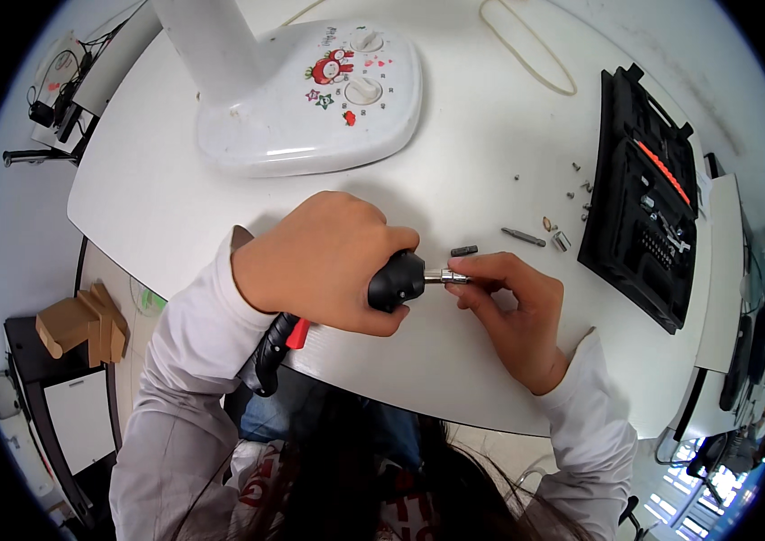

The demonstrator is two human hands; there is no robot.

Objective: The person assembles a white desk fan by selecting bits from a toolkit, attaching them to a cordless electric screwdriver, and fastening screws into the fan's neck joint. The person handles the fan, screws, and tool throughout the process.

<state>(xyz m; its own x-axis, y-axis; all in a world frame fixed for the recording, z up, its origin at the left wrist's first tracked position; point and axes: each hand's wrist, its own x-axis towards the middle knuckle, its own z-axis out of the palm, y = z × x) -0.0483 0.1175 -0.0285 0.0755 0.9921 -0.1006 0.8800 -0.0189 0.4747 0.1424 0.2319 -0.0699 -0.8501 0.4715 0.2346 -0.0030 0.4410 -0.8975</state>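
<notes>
My left hand point(324, 257) wraps around the black head of a cordless screwdriver point(398, 281). Its handle, with a red trigger, juts out below my left wrist over the table's front edge. From the screwdriver's nose a silver bit holder point(436, 276) points right. My right hand point(526, 311) pinches the end of that holder between thumb and fingers; whether a bit sits inside is hidden. Just beyond my right fingertips lies a short dark bit point(464, 251). Farther right are a long screwdriver bit point(523, 236) and a small silver socket point(561, 241).
A white appliance base point(310, 144) with two knobs and a column stands at the back. An open black tool case point(594, 216) with bits and sockets lies at the right. Several small screws point(585, 187) are scattered beside it. A pale cord point(567, 87) loops behind. Cardboard boxes point(85, 325) sit left, off the table.
</notes>
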